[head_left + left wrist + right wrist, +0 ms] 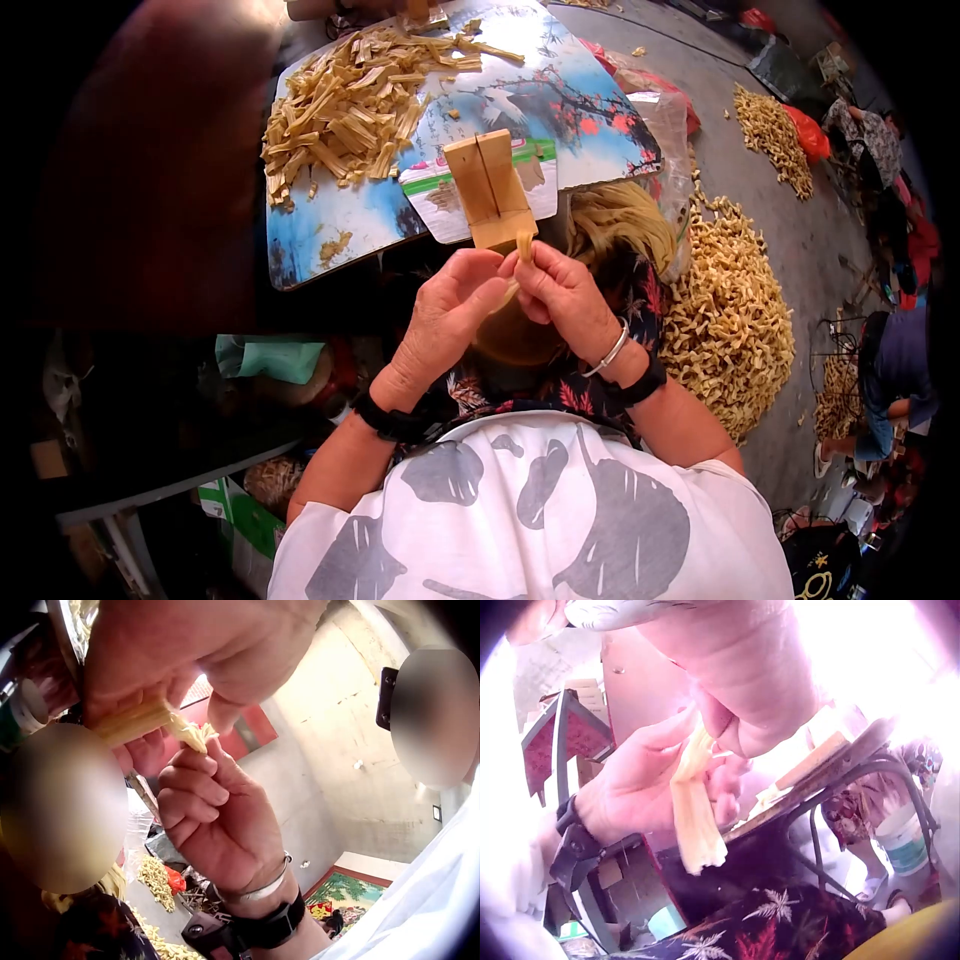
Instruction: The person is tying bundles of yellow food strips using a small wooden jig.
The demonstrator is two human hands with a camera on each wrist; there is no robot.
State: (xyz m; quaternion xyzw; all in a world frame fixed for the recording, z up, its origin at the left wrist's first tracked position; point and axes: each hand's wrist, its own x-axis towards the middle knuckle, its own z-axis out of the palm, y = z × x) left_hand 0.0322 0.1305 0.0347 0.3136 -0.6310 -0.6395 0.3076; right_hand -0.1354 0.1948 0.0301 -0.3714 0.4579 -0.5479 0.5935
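Observation:
In the head view, a pale yellow, flat strip [524, 245] is held between both hands close in front of the body. My right hand [568, 298] pinches its gathered end between thumb and curled fingers. My left hand [450, 305] holds the strip's other part with bent fingers. The left wrist view shows the strip [139, 722] running from the left hand to the right fingertips, bunched at that end. In the right wrist view its flat tail [697, 825] hangs by the left fingers. Just beyond the hands stands a wooden, L-shaped block [490, 185] with a slit.
A painted table [370, 225] bears a heap of similar loose strips [350, 110]. To the right, a large pile of small knotted pieces [730, 310] lies on the floor, with another pile [775, 140] farther off. Long strips [630, 225] hang by the table edge.

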